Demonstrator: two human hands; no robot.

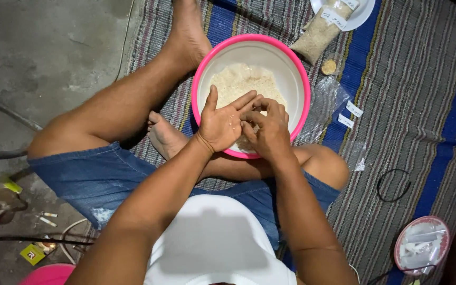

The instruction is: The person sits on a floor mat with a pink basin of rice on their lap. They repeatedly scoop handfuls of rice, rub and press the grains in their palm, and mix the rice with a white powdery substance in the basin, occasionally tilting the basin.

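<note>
At centre frame, the left hand (221,124) lies open, palm up, over a pink bowl (201,79) of rice (238,82); the right hand's (270,129) fingertips pick grains off that palm, grasping nothing else.

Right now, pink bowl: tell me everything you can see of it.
The pink bowl is round, plastic-looking, with a bright pink rim and a white inside. It sits upright on the striped mat in front of the person's crossed legs. A heap of white rice lies in it. The left hand, palm up with a few grains on it, and the right hand are over its near edge.
</note>
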